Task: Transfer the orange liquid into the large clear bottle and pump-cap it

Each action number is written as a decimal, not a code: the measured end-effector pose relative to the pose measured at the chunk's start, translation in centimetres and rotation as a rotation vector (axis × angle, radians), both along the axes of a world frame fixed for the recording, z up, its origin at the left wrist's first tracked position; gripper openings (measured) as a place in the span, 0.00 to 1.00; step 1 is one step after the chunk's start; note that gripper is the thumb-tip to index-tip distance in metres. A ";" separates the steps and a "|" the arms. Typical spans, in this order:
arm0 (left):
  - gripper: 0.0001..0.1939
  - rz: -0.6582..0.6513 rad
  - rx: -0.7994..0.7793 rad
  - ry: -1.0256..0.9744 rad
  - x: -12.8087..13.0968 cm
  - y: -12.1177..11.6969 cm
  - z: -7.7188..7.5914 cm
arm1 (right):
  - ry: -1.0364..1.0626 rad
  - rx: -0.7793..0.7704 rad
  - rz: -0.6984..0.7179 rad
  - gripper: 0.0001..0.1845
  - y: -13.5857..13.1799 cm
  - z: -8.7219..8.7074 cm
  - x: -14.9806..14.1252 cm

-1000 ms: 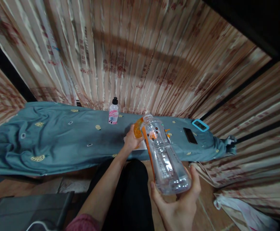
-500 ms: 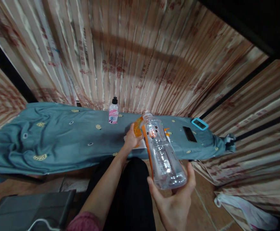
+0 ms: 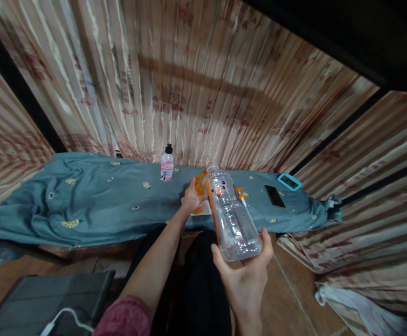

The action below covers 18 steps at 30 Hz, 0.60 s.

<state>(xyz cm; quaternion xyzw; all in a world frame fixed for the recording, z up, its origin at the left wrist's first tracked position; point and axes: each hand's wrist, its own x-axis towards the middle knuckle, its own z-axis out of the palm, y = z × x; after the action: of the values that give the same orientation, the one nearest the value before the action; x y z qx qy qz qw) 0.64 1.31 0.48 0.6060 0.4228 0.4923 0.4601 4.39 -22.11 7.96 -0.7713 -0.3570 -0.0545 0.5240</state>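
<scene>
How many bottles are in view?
At least 2: one clear bottle, tilted in the right hand; one pink-labelled bottle upright on the cloth. The amber container in the left hand, partly hidden, may be a third.

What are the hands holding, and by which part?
The right hand holds a clear plastic bottle by its base. The left hand grips an orange container, part unclear.

Teal cloth (image 3: 100, 189) bears bottle (image 3: 167, 168); phone (image 3: 275, 196), apparently; blue-rimmed display (image 3: 289, 182); orange pump (image 3: 241, 196).
</scene>
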 end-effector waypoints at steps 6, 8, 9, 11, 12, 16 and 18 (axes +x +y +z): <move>0.33 0.015 0.034 0.062 0.1 0.0 0.2 | 0.058 0.042 -0.011 0.59 0.1 -0.3 -0.4; 0.33 -0.003 0.026 0.052 0.0 0.0 0.2 | 0.059 0.046 -0.017 0.59 0.1 -0.3 -0.7; 0.33 -0.009 0.024 0.052 0.0 0.1 0.3 | 0.063 0.046 -0.020 0.59 0.1 -0.3 -0.9; 0.32 -0.004 0.030 0.076 -0.1 0.1 0.3 | 0.115 0.064 -0.020 0.59 0.1 -0.2 -1.1; 0.33 -0.008 0.042 0.084 -0.2 0.2 0.3 | 0.150 0.076 -0.019 0.59 0.1 -0.2 -1.2; 0.32 -0.044 0.112 0.078 -0.5 0.5 -0.1 | 0.176 0.046 -0.051 0.62 -0.1 -0.4 -1.0; 0.31 -0.056 0.137 0.091 -0.5 0.6 -0.4 | 0.134 -0.002 -0.093 0.63 -0.2 -0.6 -0.8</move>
<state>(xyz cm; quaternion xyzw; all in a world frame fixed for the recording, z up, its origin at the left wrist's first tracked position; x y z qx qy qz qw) 0.10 1.94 0.10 0.6694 0.3915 0.4792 0.4112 3.61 -22.32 7.40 -0.7895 -0.2850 -0.0266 0.5429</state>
